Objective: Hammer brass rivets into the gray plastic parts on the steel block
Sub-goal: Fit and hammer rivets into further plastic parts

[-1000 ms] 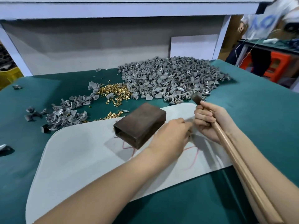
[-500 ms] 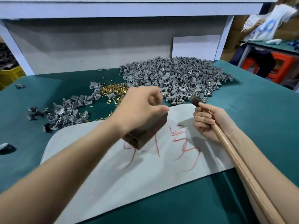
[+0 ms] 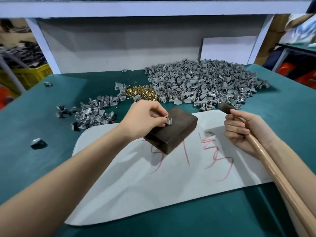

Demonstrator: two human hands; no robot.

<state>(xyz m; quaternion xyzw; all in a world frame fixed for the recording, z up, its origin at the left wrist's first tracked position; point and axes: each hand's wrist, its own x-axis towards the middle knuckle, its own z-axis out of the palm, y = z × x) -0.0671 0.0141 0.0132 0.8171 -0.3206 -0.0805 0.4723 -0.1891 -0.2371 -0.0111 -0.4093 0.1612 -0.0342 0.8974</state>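
Left hand (image 3: 145, 119) lower now, over white mat (image 3: 136, 194)

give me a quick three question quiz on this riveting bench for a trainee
1. True or false: the left hand pinches a small gray plastic part on top of the dark rectangular steel block.
2. What does the right hand grip? A) a wooden-handled hammer B) a metal file C) nothing
3. Fill in: the loose heap of small brass rivets lies to the person's ____ of the large pile of gray plastic parts.
Key: 1 true; 2 A; 3 left.
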